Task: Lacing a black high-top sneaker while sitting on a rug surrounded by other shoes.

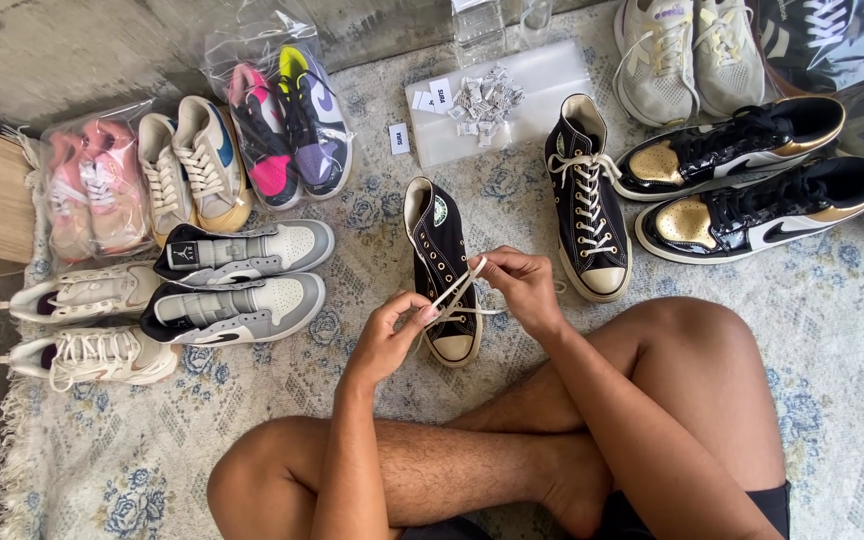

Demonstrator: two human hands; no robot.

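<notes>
White lace (pixel 455 290) pinched by left hand (pixel 388 335) and right hand (pixel 520 285) over black high-top (pixel 442 268) | clear flat bag (pixel 497 100) with small white labels (pixel 437 96) lies beyond it

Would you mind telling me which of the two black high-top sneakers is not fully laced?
The black high-top under both hands: its upper eyelets are empty, while the other black high-top is laced throughout.

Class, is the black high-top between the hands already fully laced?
No: the black high-top has mostly bare eyelets, and both hands hold the white lace near its toe.
</notes>
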